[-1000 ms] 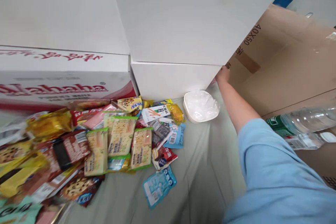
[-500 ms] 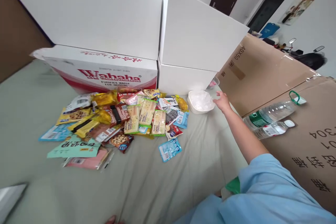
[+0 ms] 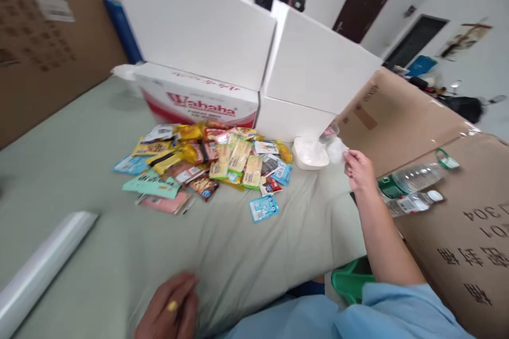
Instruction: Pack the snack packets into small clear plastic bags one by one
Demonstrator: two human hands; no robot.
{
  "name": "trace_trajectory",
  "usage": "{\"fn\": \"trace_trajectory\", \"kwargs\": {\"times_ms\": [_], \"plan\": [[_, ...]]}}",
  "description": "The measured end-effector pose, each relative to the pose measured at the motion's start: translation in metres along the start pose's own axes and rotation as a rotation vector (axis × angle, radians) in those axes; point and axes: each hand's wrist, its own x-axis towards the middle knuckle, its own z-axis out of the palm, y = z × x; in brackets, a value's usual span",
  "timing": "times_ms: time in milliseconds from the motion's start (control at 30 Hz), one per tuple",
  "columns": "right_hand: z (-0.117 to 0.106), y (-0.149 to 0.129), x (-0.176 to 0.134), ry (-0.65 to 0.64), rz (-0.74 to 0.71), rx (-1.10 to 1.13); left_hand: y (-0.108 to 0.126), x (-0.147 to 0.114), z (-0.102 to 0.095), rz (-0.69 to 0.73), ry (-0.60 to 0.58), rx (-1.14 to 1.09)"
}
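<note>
Beside a white tub (image 3: 310, 165) with crumpled translucent plastic in it, my right hand (image 3: 360, 169) pinches a piece of thin translucent plastic (image 3: 336, 150). That piece hangs just to the right of the tub; whether it still touches the plastic inside, I cannot tell. My left hand (image 3: 169, 307), a ring on one finger, rests at the near edge of the cloth-covered table (image 3: 222, 238). Its fingers are loosely curled and a little blurred, with nothing seen in them. A blue packet (image 3: 264, 208) lies nearest to it among the snacks, in front of the heap of snack packs (image 3: 218, 161).
Behind the snacks stands a Wahaha carton (image 3: 199, 103) under tall white panels (image 3: 318, 58). Two plastic bottles (image 3: 413, 177) are at the right by brown cardboard (image 3: 453, 212). A shiny roll (image 3: 47, 265) lies at the left. People's heads show beyond the panels.
My right hand has drawn back to the right from the tub with a piece of translucent plastic. My left hand has come further into view, and the camera view has shifted left.
</note>
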Motion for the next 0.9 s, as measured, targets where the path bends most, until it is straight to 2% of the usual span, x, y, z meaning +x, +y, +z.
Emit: {"fn": "trace_trajectory", "kwargs": {"times_ms": [33,100,233,333,433,533,633,733,900], "plan": [[0.011,-0.003,-0.025,-0.068,0.046,0.114,0.013,0.008,-0.001,-0.069,0.008,-0.093],[0.039,-0.001,-0.081,-0.239,0.19,0.204,0.037,0.028,0.002,-0.2,-0.053,-0.322],[0.099,0.017,-0.196,-0.587,0.441,0.141,0.066,0.062,0.02,-0.492,-0.225,-0.754],[0.123,0.025,-0.243,-0.734,0.503,0.138,0.071,0.07,0.03,-0.591,-0.273,-0.902],[0.12,0.024,-0.25,-0.765,0.472,0.113,0.068,0.067,0.032,-0.763,-0.227,-1.015],[0.106,0.018,-0.241,-0.725,0.238,0.068,0.064,0.061,0.031,-0.888,-0.172,-1.038],[0.101,0.014,-0.24,-0.807,0.071,-0.011,0.064,0.057,0.03,-0.89,-0.191,-1.015],[0.103,0.016,-0.244,-0.828,0.148,-0.008,0.065,0.056,0.029,-0.851,-0.259,-1.04],[0.103,0.021,-0.235,-0.698,0.345,0.159,0.06,0.056,0.024,-0.919,-0.287,-1.094]]}}
